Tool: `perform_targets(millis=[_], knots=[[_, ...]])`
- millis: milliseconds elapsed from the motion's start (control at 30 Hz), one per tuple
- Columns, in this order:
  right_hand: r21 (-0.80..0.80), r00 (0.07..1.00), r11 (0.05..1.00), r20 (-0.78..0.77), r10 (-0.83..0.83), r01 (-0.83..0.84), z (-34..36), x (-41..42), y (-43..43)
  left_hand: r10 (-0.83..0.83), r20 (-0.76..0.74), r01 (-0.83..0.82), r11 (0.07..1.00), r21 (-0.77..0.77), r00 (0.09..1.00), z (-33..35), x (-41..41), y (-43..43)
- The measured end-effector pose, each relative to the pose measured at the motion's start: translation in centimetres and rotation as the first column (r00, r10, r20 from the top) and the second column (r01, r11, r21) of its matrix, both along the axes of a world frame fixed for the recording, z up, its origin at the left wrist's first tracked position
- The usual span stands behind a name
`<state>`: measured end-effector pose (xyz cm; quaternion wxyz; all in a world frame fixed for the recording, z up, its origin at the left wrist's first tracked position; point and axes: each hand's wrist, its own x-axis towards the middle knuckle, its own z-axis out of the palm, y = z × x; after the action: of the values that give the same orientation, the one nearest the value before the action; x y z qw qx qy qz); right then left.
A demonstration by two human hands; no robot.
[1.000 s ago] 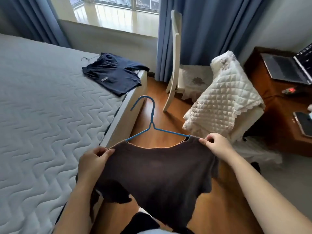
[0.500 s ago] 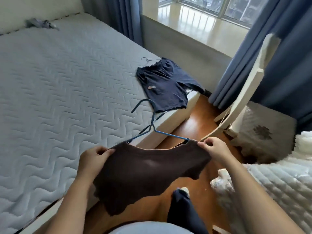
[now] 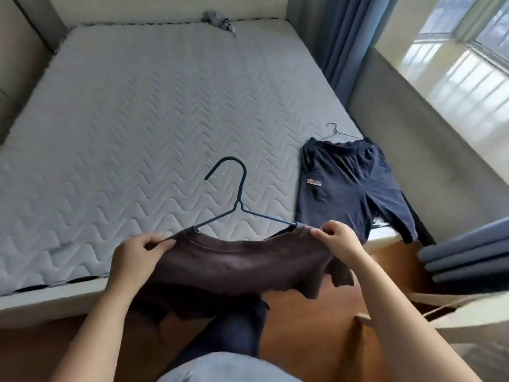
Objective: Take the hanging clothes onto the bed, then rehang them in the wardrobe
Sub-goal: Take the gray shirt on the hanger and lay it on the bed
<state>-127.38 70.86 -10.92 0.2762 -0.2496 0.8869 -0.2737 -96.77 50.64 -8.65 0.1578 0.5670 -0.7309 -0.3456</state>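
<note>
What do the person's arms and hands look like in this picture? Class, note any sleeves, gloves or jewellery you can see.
The left hand and right hand are ungloved, with no rings visible. The left forearm and right forearm are uncovered down to the frame's lower edge: no sleeves, watch or bracelet in view.

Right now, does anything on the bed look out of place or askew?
The navy shorts lie askew on the mattress, one leg drooping over its near edge. A crumpled grey thing sits by the headboard.
</note>
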Motion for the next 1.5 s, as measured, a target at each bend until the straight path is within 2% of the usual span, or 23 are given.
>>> perform_targets(millis=[400,500,633,933,1133,1300,1500], knots=[[0.113,0.995,0.989,0.003,0.101,-0.1,-1.7,-12.6,-16.8,0.091,0.029,-0.091,0.996,-0.005,0.995,-4.5,-12.0,-15.4],[0.122,0.994,0.987,0.016,0.104,-0.105,-3.5,-14.3,-20.2,0.091,0.079,-0.097,0.992,0.075,0.993,-6.3,-13.8,-19.5],[0.227,0.979,0.953,0.086,0.184,-0.199,-6.6,-16.5,-22.6,0.017,0.145,-0.045,0.98,0.195,0.989,-9.2,-16.3,-23.7],[0.274,0.976,0.937,0.105,0.193,-0.215,-11.7,-23.4,-28.7,-0.028,0.236,-0.045,0.954,0.297,0.971,-15.0,-23.1,-29.8],[0.218,0.973,0.954,-0.057,0.223,-0.206,-14.1,-31.0,-35.1,-0.026,0.215,-0.029,0.968,0.249,0.976,-17.8,-29.8,-35.0],[0.153,0.966,0.972,-0.159,0.203,-0.179,-16.6,-37.6,-42.1,-0.01,0.16,-0.01,0.992,0.127,0.987,-20.5,-36.8,-41.4],[0.124,0.969,0.986,-0.204,0.137,-0.113,-22.7,-43.6,-49.5,0.058,0.235,-0.054,0.998,-0.024,0.97,-25.6,-44.2,-49.5]])
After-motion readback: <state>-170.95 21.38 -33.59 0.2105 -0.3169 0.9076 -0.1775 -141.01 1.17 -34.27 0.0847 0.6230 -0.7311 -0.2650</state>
